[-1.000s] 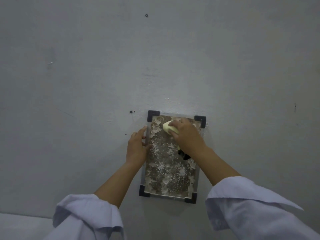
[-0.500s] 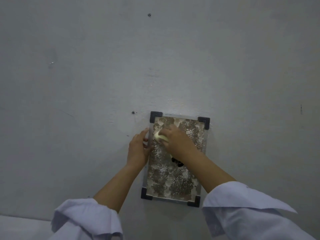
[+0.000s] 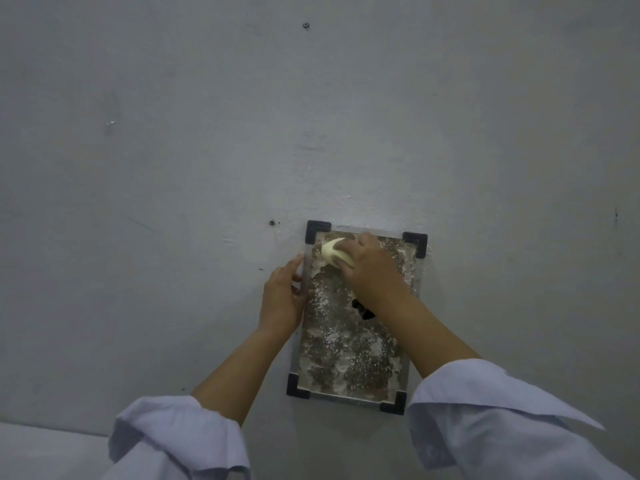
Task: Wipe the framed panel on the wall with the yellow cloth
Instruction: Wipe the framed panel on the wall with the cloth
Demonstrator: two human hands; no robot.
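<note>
- Right hand (image 3: 372, 268) fingers clamped on yellow cloth (image 3: 335, 255), pressed at framed panel's (image 3: 346, 351) upper left.
- Left hand (image 3: 282, 299) fingers together, braced flat against panel's left edge.

Framed panel (image 3: 349, 348): rectangular, portrait orientation, mounted flat on the wall, slightly skewed in this view. Thin pale metal edging with black corner pieces at all four corners. Surface mottled brown-grey, heavily blotched and speckled with white residue over most of the area; a small black mark shows near mid-height toward the right side.

Yellow cloth (image 3: 335, 255): pale yellow, bunched into a compact wad, pressed against the panel surface in the upper left region, just below the top-left corner piece. Partly covered.
</note>
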